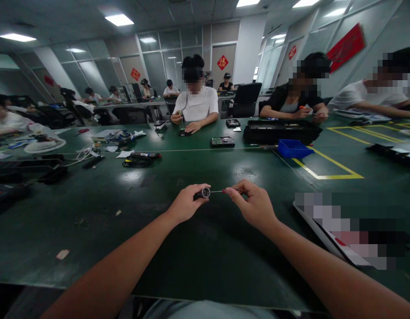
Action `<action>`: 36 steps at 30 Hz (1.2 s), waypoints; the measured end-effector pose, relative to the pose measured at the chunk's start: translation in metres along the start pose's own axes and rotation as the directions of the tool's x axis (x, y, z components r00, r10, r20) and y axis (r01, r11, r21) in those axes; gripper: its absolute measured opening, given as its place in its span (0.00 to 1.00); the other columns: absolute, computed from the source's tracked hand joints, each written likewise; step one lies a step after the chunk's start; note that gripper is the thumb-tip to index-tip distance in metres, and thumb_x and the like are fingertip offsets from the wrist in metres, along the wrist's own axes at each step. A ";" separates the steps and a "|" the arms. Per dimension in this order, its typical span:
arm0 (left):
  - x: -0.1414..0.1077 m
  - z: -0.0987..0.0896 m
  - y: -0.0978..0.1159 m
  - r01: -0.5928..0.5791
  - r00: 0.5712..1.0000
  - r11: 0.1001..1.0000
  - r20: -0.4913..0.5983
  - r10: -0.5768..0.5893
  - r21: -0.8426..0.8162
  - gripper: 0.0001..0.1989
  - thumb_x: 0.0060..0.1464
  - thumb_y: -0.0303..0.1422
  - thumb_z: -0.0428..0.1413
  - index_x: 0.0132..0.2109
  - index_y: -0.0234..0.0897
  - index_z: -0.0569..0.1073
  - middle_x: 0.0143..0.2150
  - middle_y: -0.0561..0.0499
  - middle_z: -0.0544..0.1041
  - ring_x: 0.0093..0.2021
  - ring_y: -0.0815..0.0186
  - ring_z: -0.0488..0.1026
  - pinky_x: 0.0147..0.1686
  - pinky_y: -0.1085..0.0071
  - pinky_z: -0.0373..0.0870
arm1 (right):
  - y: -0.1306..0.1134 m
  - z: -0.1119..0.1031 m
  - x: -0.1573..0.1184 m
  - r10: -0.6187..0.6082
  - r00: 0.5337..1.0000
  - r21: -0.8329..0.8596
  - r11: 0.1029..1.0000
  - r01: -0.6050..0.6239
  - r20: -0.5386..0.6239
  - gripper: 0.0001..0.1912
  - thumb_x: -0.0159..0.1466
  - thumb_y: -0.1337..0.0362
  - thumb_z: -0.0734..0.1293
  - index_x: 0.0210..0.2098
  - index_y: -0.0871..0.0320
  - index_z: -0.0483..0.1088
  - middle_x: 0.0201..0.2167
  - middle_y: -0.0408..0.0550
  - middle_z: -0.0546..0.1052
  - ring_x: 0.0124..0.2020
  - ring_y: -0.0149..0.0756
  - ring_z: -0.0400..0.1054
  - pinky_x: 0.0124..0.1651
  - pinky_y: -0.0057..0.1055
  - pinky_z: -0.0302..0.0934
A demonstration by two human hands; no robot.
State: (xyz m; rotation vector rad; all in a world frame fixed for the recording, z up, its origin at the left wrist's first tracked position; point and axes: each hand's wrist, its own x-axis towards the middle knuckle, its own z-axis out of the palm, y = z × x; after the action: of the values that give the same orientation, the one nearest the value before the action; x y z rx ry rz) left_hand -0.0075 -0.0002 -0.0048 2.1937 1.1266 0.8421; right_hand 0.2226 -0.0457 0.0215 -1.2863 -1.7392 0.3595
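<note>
Between thumb and fingers, my left hand grips a small dark cylindrical part with a pale round rim facing me. My right hand is closed around the handle of a screwdriver. Its thin metal shaft points left, and the tip meets the side of the cylindrical part or lies right beside it; I cannot tell which. Both hands are held over the green table, close together in front of me. My right fingers hide most of the handle.
A coil of black cable, a hard drive, a blue bin and a long black housing lie farther back. At right rests a partly blurred flat white item. Across the table a person in a white shirt works.
</note>
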 end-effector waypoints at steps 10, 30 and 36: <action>-0.002 0.001 0.003 0.010 1.000 1.000 0.018 -0.010 0.004 0.20 0.60 0.30 0.60 0.59 0.46 0.73 0.55 0.50 0.77 0.56 0.58 0.72 0.59 0.58 0.66 | -0.002 0.003 -0.005 0.003 0.999 0.125 0.992 -0.008 0.040 0.14 0.70 0.58 0.61 0.52 0.54 0.71 0.36 0.47 0.81 0.38 0.40 0.77 0.42 0.37 0.67; -0.002 0.001 0.005 -0.019 1.000 1.000 0.005 0.019 0.014 0.19 0.60 0.28 0.60 0.57 0.44 0.74 0.55 0.50 0.77 0.56 0.59 0.72 0.60 0.59 0.65 | -0.005 0.002 -0.004 0.095 0.993 0.124 0.987 -0.103 0.070 0.18 0.72 0.55 0.58 0.54 0.55 0.70 0.24 0.41 0.72 0.27 0.36 0.69 0.30 0.32 0.60; -0.002 0.001 0.005 -0.018 1.000 0.999 0.010 0.017 0.030 0.19 0.60 0.29 0.60 0.58 0.44 0.73 0.54 0.50 0.77 0.56 0.58 0.72 0.59 0.58 0.65 | -0.002 0.004 -0.006 0.125 0.988 0.162 0.977 -0.138 0.086 0.16 0.72 0.54 0.56 0.48 0.54 0.72 0.26 0.43 0.73 0.29 0.37 0.69 0.34 0.34 0.62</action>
State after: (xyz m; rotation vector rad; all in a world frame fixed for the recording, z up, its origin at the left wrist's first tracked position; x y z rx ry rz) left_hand -0.0051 -0.0046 -0.0024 2.2327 1.1239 0.8263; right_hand 0.2185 -0.0503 0.0175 -1.2820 -1.6521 0.6253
